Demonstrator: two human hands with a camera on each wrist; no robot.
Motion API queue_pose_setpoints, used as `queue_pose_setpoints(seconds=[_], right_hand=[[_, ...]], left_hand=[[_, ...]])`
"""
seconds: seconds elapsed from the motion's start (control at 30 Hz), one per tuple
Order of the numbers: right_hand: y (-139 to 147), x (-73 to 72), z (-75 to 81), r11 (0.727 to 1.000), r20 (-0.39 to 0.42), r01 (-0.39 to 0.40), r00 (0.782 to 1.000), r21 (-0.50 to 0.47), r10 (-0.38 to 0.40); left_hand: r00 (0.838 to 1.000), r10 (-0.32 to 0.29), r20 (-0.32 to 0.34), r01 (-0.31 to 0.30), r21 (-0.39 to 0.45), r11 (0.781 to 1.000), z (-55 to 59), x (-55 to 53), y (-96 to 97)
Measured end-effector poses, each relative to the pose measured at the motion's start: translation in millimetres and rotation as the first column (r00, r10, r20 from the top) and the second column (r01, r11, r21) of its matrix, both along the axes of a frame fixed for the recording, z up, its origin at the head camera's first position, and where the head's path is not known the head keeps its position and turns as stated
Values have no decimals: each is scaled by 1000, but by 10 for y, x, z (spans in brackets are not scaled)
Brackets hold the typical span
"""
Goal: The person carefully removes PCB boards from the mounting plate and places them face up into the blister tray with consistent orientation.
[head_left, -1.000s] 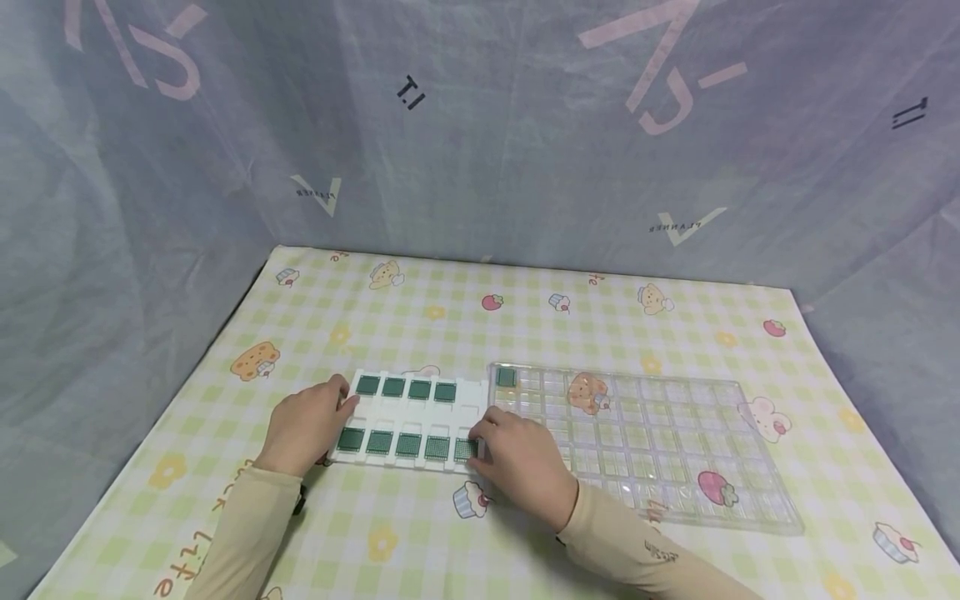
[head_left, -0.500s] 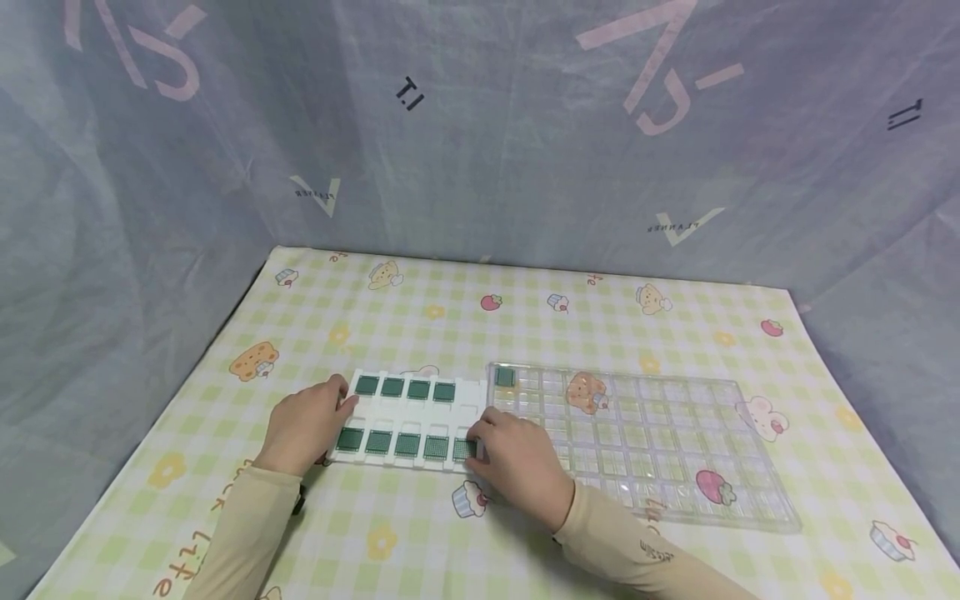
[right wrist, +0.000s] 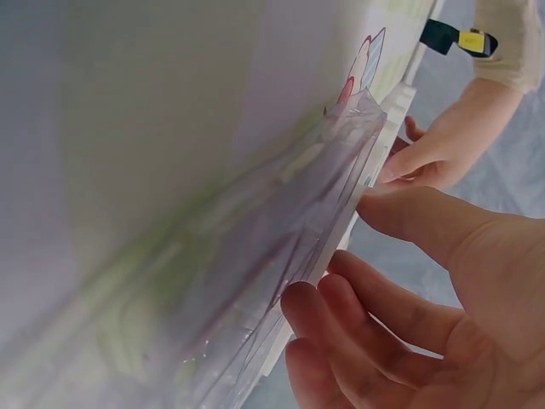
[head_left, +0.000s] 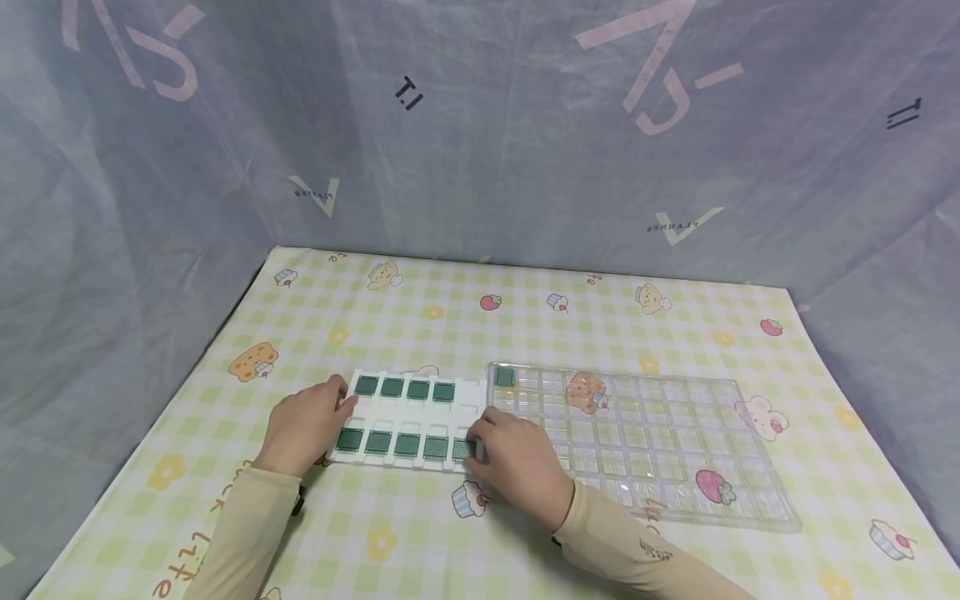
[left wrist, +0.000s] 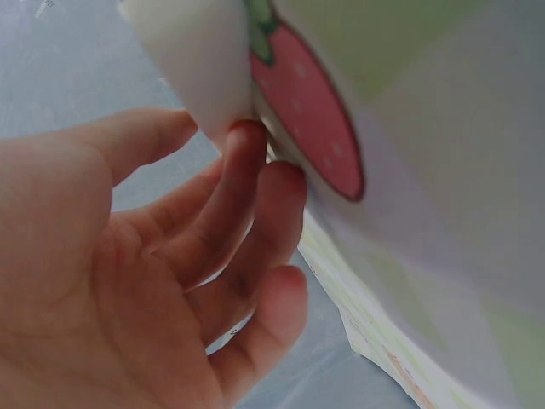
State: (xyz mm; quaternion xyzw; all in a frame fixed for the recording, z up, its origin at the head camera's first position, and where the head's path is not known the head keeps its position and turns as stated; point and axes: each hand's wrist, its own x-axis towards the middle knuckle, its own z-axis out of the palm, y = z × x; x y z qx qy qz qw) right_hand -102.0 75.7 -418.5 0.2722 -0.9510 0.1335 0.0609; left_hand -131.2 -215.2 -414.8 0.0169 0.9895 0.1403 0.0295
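Observation:
A white tray (head_left: 408,410) with two rows of square green chips (head_left: 392,387) lies flat on the cloth. My left hand (head_left: 303,425) grips its left end; the left wrist view has thumb and fingertips at the edge of a white piece (left wrist: 204,68). At the tray's near right corner, my right hand (head_left: 525,462) holds the edge, its fingertips beside the last chip (head_left: 463,450) of the near row. In the right wrist view, the right thumb (right wrist: 400,209) touches the white edge, close to the clear plastic tray (right wrist: 281,247). My right hand partly covers that chip.
The clear compartment tray (head_left: 738,385) stands directly right of the white one, with a single green chip (head_left: 506,377) in its far left cell. A checked tablecloth (head_left: 420,525) covers the table, and grey fabric (head_left: 480,167) hangs behind it.

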Motion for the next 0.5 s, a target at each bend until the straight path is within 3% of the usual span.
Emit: queue_pose_setpoints(seconds=[0.5], right_hand=[[0,-6,2,1000,1,0,1000,-4,0]], left_hand=[[1000,-3,-10,3,7,1000,-6,5,-13]])
